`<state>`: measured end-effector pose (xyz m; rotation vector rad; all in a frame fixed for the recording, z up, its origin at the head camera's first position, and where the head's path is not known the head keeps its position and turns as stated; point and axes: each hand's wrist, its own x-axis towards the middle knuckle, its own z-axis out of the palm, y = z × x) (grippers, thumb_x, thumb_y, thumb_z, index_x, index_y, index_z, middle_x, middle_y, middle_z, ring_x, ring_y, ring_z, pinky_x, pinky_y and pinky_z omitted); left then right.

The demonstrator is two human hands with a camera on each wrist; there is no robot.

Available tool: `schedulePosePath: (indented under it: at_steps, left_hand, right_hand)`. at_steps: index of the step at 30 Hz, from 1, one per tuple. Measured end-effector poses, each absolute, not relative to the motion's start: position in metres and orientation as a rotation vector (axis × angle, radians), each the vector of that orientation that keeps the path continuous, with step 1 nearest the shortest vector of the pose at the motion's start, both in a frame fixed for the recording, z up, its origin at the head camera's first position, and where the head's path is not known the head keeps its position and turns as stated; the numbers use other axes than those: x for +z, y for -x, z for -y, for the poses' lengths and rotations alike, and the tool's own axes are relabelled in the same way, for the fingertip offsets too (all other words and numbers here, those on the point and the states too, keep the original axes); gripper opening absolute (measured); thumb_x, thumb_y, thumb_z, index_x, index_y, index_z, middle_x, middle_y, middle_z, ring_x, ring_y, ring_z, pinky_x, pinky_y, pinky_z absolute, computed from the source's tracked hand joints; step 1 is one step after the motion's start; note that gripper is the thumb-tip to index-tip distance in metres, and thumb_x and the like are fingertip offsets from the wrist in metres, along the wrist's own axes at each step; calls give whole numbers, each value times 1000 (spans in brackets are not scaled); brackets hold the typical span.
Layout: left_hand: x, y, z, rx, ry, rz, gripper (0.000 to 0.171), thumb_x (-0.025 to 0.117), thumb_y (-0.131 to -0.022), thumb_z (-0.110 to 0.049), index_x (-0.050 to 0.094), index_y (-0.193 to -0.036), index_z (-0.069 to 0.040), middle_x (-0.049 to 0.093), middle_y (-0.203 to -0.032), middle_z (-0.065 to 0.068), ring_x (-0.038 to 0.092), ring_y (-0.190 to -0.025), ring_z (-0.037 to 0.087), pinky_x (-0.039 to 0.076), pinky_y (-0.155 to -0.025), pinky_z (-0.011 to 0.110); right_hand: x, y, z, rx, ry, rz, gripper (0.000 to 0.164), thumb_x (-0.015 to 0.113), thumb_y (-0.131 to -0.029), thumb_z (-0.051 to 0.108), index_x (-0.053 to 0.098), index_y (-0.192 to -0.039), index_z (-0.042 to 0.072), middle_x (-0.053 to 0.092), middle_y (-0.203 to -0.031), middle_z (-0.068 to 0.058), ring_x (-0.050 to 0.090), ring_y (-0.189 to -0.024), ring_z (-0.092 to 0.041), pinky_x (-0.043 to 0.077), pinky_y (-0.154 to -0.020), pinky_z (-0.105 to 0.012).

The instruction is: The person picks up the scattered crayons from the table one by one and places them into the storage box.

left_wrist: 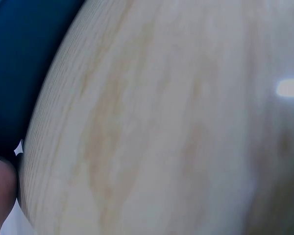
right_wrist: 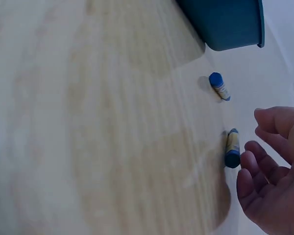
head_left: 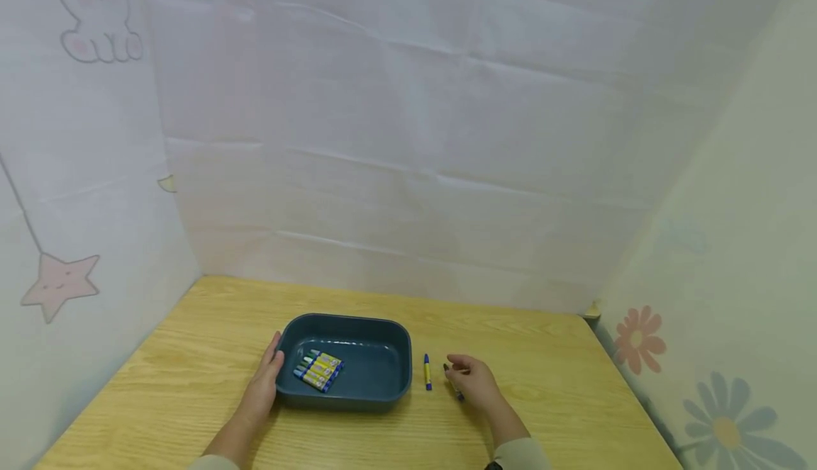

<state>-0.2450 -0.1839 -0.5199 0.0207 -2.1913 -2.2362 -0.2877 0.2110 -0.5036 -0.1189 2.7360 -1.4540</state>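
Note:
A dark teal rectangular dish (head_left: 376, 400) stands on the table, with several crayons (head_left: 319, 371) in yellow-and-blue wrappers lying side by side in its left part. My left hand (head_left: 260, 385) holds the dish's left side, fingers along the outer wall and thumb at the rim. To the right of the dish lies a blue crayon (head_left: 428, 373). A dark-tipped crayon (right_wrist: 232, 149) lies farther right, partly covered by my right hand (head_left: 474, 383) in the head view. In the right wrist view, the right fingers are loosely bent and spread beside this crayon, thumb and forefinger off it.
The wood-grain table (head_left: 357, 441) carries everything. Pale printed cloth (head_left: 396, 137) hangs behind the table and along both sides. A small yellowish object (head_left: 592, 310) sits at the far right corner.

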Motion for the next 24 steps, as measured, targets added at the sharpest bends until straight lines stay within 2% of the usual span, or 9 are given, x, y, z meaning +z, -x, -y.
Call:
schedulePosePath:
  at_steps: [6,13,20,22,24]
  left_hand:
    - [-521,245,186,-2233,-45,2196,60,24,-109,-30,-4,-158,-12,-11,-165,11,-16,-150,37,-10,-121,59]
    - [-521,243,186,-2227,-36,2194,61,24,-109,-32,-4,-158,-11,-11,-165,13,-16,-150,39,-9,-120,60]
    - [-521,241,188,-2228,-47,2191,61,25,-108,-33,-4,-158,-11,-10,-166,12,-15,-151,37,-9,-121,59]
    - [-522,242,188,-2223,-41,2188,62,25,-108,-34,-3,-158,-10,-10,-165,14,-15,-150,38,-9,-120,60]
    - [-522,242,188,-2220,-36,2187,63,25,-108,-34,-3,-158,-9,-10,-165,14,-15,-150,39,-9,-120,60]
  right_hand:
    - [-510,286,-210,-1342,98,-2812,44,67,-89,13,59,-129,-3,60,-126,-24,60,-110,-34,53,-91,-49]
    - [-512,286,-205,-1198,126,-2905,43,69,-85,5,61,-126,-5,61,-125,-27,55,-119,-47,46,-100,-60]
    - [-512,288,-200,-1143,77,-2914,38,64,-86,2,63,-123,-4,65,-115,-20,58,-114,-43,49,-96,-57]
    - [-511,289,-200,-1155,73,-2901,38,62,-86,2,63,-123,-4,65,-113,-18,60,-109,-38,52,-92,-52]
    - [-511,291,-201,-1199,71,-2879,38,61,-87,2,62,-124,-4,65,-110,-16,61,-101,-30,54,-84,-43]
